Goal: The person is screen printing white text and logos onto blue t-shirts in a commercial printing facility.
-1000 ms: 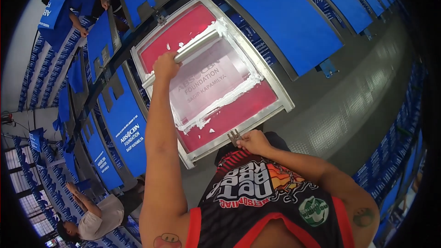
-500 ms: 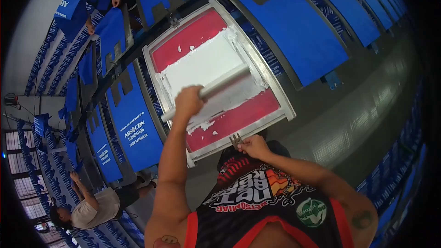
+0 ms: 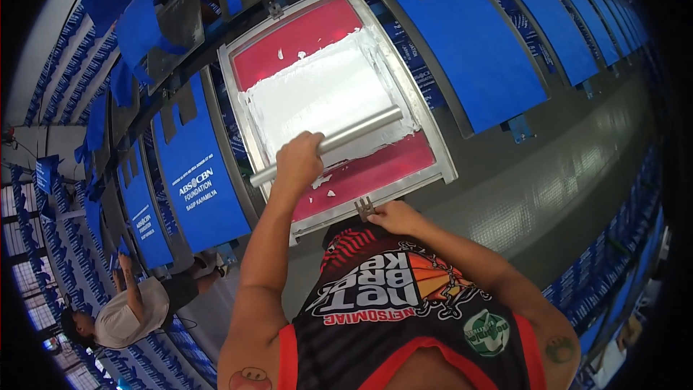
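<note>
My left hand (image 3: pixel 299 161) is wrapped around a long pale squeegee (image 3: pixel 364 126), which lies slantwise across a screen-printing frame (image 3: pixel 413 94). White ink (image 3: pixel 310 97) covers the middle of the mesh, with ragged edges and a few loose blobs. Red mesh (image 3: pixel 397 162) shows at the near and far ends. At the frame's near edge, my right hand (image 3: pixel 395 217) pinches a small pronged metal bracket (image 3: pixel 364 208). The squeegee's lower edge and what lies under the screen are hidden.
Boards with blue fabric pieces (image 3: pixel 462 50) line the table on both sides; some pieces at left (image 3: pixel 198 180) bear white print. A co-worker (image 3: pixel 133 310) in a pale shirt is at lower left. Blue pieces hang in rows (image 3: pixel 61 65) beyond.
The squeegee has come slightly nearer to me over the mesh, with more opaque white behind it. At upper left, a blue piece has been lifted off its board. My right hand keeps its grip.
</note>
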### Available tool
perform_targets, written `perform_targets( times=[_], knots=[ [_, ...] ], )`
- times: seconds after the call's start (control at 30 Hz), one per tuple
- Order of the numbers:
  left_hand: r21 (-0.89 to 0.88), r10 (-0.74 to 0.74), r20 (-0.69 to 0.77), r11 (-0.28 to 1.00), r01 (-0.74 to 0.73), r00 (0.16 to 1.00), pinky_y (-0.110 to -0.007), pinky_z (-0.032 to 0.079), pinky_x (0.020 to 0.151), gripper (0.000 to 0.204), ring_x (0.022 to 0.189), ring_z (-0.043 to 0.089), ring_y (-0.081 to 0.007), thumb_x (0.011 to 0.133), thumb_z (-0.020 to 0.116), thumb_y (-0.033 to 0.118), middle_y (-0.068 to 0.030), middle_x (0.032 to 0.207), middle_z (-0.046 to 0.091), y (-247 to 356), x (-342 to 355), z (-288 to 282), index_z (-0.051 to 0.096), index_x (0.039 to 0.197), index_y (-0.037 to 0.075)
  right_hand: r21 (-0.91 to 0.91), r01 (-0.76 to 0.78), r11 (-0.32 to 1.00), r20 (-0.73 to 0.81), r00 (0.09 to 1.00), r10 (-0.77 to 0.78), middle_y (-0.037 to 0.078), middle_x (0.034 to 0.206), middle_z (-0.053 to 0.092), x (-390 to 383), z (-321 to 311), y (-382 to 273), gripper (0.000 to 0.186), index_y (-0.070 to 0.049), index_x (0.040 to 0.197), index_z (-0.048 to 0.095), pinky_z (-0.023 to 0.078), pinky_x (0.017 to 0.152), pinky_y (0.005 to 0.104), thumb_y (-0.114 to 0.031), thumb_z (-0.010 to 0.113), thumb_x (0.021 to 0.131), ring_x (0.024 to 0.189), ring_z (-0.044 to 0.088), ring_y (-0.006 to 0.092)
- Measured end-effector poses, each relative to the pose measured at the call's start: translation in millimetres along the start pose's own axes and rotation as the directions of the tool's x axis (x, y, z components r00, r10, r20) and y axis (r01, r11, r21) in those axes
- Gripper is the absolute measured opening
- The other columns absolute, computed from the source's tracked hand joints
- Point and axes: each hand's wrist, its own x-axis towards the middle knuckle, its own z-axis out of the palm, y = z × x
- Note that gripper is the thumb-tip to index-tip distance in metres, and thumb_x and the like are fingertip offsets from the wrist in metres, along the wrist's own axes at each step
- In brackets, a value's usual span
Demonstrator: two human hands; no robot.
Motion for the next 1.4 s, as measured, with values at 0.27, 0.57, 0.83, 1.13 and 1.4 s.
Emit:
perform_targets(
  times=[0.27,0.57,0.83,1.13,1.4],
  knots=[
    [-0.004,-0.078,0.266,0.997,0.082,0.961,-0.045,0.051,0.077,0.029,0.088,0.063,-0.0353,0.068,0.066,0.009,-0.0150,0.092,0.066,-0.2,-17.1,1.0,0.068,0.097,0.011,-0.910,0.234,0.341,-0.198,0.478,-0.856,0.015,0.078,0.067,27.7,-146.7,-123.0,0.062,-0.006,0.111,0.061,0.052,0.072,0.0449,-0.025,0.086,0.057,0.079,0.066,0.0340],
    [0.211,-0.247,-0.112,0.941,0.266,0.963,-0.046,0.052,0.067,0.004,0.068,0.064,-0.0316,0.065,0.061,0.007,-0.0135,0.066,0.062,-102.6,-38.9,45.5,0.061,0.068,0.009,-0.859,0.131,0.495,-0.229,0.766,-0.600,0.012,0.070,0.065,121.8,-137.3,-52.1,0.010,-0.009,0.078,0.065,0.053,0.058,0.0451,-0.011,0.056,0.077,0.068,0.067,0.0299],
    [0.283,-0.285,0.164,0.931,0.232,0.944,-0.047,0.052,0.071,0.036,0.079,0.067,-0.0347,0.069,0.076,0.033,-0.0144,0.086,0.070,-112.7,42.8,-26.8,0.069,0.096,0.010,-0.874,0.035,0.485,-0.111,0.956,-0.270,0.011,0.084,0.069,159.1,-197.9,-132.9,0.023,-0.012,0.095,0.068,0.053,0.070,0.0421,-0.016,0.061,0.074,0.081,0.068,0.0286],
    [0.235,-0.214,-0.132,0.942,0.241,0.968,-0.048,0.052,0.063,0.010,0.073,0.066,-0.0351,0.073,0.063,0.014,-0.0150,0.075,0.065,-138.3,57.6,4.3,0.064,0.080,0.007,-0.888,0.020,0.459,-0.222,0.856,-0.466,0.013,0.080,0.068,195.0,-200.6,-132.8,0.015,-0.009,0.086,0.067,0.052,0.066,0.0424,-0.012,0.056,0.076,0.078,0.068,0.0300],
    [0.197,-0.220,0.193,0.963,0.182,0.956,-0.052,0.050,0.068,0.026,0.077,0.067,-0.0332,0.073,0.067,0.022,-0.0122,0.079,0.068,-84.3,-58.5,16.7,0.065,0.097,0.013,-0.842,0.118,0.526,-0.098,0.926,-0.364,0.011,0.080,0.068,90.8,-147.8,-63.6,0.014,-0.012,0.083,0.067,0.052,0.066,0.0445,-0.010,0.061,0.071,0.077,0.068,0.0290]
  ],
)
